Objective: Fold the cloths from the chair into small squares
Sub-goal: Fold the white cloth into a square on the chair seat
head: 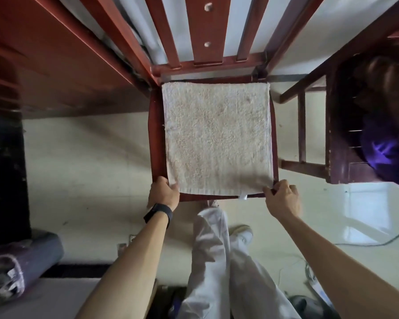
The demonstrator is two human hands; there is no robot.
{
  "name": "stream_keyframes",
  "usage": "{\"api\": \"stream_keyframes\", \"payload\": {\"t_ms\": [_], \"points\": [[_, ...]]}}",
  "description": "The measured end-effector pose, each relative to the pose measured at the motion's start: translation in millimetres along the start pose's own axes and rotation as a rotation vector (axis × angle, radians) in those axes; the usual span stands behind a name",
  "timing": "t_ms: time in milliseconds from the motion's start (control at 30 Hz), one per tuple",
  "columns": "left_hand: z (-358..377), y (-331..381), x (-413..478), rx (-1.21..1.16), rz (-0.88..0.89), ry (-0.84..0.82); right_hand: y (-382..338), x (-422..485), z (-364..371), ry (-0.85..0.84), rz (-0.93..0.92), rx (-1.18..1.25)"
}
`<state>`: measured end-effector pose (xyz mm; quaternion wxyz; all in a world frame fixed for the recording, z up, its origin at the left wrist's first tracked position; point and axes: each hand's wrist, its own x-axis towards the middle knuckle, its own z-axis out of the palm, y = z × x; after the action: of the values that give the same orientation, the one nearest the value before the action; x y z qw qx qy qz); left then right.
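A cream terry cloth (217, 137) lies spread flat over the seat of a red wooden chair (156, 134), covering almost all of it. My left hand (162, 192) pinches the cloth's near left corner at the seat's front edge. At the near right corner my right hand (282, 198) pinches the cloth, fingers curled. A small white tag (242, 197) hangs from the cloth's near edge. A black band sits on my left wrist.
A second dark wooden chair (332, 139) stands to the right with purple cloth (387, 153) on it. A red-brown table (55, 65) fills the upper left. A rolled bundle (21, 263) lies at lower left. My legs in white trousers (217, 261) stand before the chair.
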<state>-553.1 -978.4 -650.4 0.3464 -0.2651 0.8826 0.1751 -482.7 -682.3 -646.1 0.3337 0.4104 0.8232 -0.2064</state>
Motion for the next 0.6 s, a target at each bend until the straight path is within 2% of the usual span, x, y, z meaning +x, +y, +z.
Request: {"api": "stream_keyframes", "payload": {"t_ms": [167,333,433,600], "points": [[2,-7,-4,-0.092,-0.047,0.014,-2,1,7,0.005,0.084,0.125],[-4,-21,-8,-0.247,-0.018,0.055,5,2,12,-0.061,0.213,0.448],[-11,-25,-13,-0.327,-0.001,0.046,0,-5,8,-0.073,0.175,0.488],[-20,-22,-18,-0.323,0.017,0.036,-3,-5,11,-0.117,0.276,0.571]]}}
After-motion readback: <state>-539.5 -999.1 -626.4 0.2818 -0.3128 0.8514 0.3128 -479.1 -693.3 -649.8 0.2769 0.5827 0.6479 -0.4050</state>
